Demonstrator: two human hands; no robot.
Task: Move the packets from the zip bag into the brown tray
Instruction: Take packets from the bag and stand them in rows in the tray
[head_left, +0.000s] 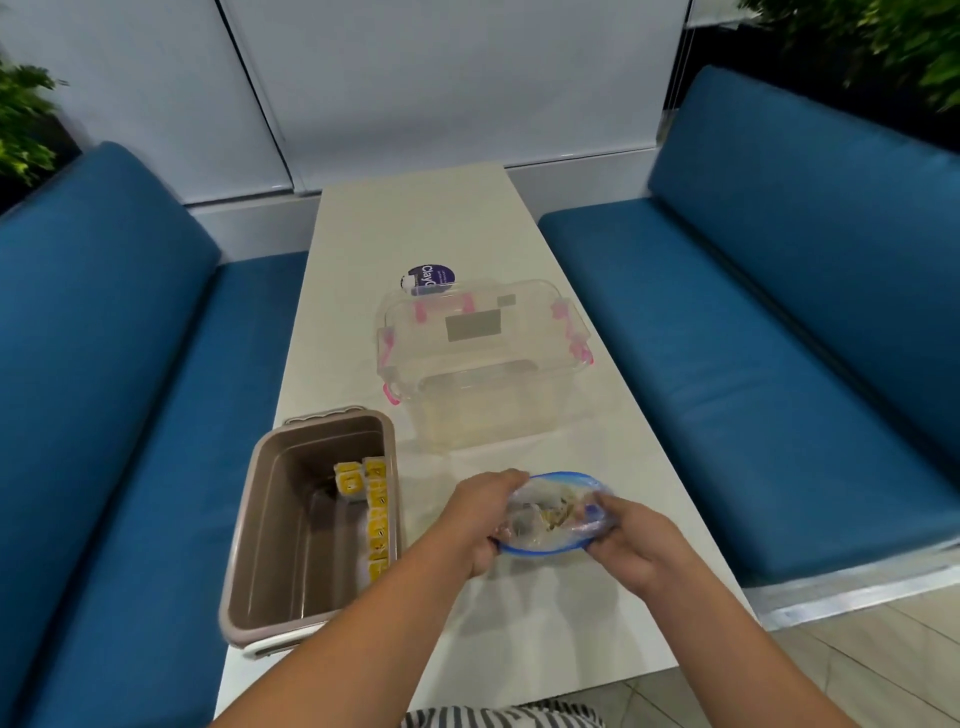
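Note:
A clear zip bag (550, 512) with a blue rim is held open just above the white table (545, 639), a little right of the brown tray (270, 540). My left hand (475, 519) grips the bag's left edge and my right hand (631, 540) grips its right edge. Blurred yellowish packets show through the plastic. Several yellow packets (375, 514) stand in a row along the tray's right wall, with one more (348, 480) beside them at the far end.
A clear plastic storage box (483, 358) with pink latches lies behind the bag. A round purple-labelled tub (428, 278) sits beyond it. Blue cushioned benches (779, 364) flank the narrow table on both sides.

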